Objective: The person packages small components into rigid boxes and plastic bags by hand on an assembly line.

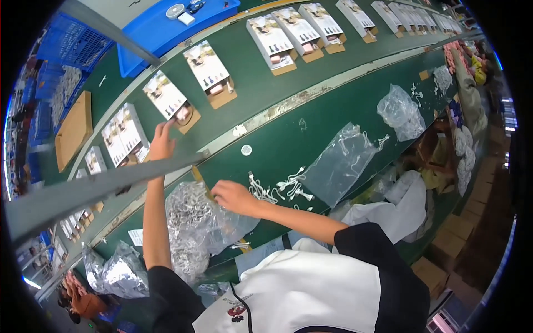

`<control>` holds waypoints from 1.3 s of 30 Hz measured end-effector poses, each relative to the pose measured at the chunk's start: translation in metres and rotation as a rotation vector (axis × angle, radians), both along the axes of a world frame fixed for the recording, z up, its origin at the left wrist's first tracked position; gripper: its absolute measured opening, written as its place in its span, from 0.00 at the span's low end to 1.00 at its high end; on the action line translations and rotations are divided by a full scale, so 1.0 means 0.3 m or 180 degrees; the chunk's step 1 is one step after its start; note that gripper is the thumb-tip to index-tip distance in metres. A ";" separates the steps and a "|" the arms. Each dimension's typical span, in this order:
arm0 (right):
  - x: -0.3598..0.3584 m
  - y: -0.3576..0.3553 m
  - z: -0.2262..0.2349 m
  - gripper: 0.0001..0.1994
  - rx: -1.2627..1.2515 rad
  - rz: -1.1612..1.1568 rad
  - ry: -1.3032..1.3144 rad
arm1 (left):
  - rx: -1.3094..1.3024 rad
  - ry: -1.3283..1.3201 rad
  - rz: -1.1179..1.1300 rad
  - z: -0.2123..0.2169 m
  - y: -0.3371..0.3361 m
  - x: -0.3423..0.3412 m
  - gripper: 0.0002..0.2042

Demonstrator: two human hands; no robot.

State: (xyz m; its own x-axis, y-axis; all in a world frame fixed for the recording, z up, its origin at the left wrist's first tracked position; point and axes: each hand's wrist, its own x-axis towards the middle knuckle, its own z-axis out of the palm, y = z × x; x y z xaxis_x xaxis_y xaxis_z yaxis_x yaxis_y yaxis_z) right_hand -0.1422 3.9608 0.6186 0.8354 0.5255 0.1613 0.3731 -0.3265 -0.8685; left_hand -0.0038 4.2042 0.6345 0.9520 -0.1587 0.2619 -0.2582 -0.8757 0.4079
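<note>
My left hand [162,143] reaches across the rail to an open-ended printed box [165,94] on the belt. Its fingers stretch toward the box's lower end, where a pinkish item [182,113] shows inside the brown flap; the thumb stands apart. My right hand [232,197] is closed, fingers curled, above the edge of a clear plastic bag [194,222] full of white cables. Whatever its fingertips pinch is too small to make out. Loose white cables [264,188] lie just right of that hand, beside a flat clear bag [341,164].
More printed boxes [270,39] stand along the belt. A grey metal bar [111,180] crosses before my left forearm. A blue tray [166,33] holds a small round fan at the far side. A crumpled clear bag [401,114] lies at right, a silvery bag [119,272] at lower left.
</note>
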 end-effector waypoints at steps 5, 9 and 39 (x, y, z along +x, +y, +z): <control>-0.125 0.207 0.025 0.17 -0.0618 0.0237 -0.0215 | -0.0125 0.0396 0.0556 0.071 0.072 -0.523 0.04; -0.188 0.272 0.025 0.13 -0.1378 -0.0087 -0.0645 | 0.0460 0.0917 0.0167 0.059 -0.023 -0.806 0.11; 0.459 0.723 -0.010 0.06 -0.0795 -0.1902 -0.0950 | -0.1817 0.0481 0.2106 0.097 0.382 -0.533 0.11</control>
State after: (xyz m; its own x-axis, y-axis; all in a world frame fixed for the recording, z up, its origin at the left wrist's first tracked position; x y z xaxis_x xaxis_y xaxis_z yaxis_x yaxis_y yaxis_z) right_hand -0.0043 4.1777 0.6157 0.9310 0.0425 0.3626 0.2783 -0.7252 -0.6298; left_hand -0.1637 4.3189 0.6637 0.8332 0.5530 -0.0030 0.3209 -0.4791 0.8170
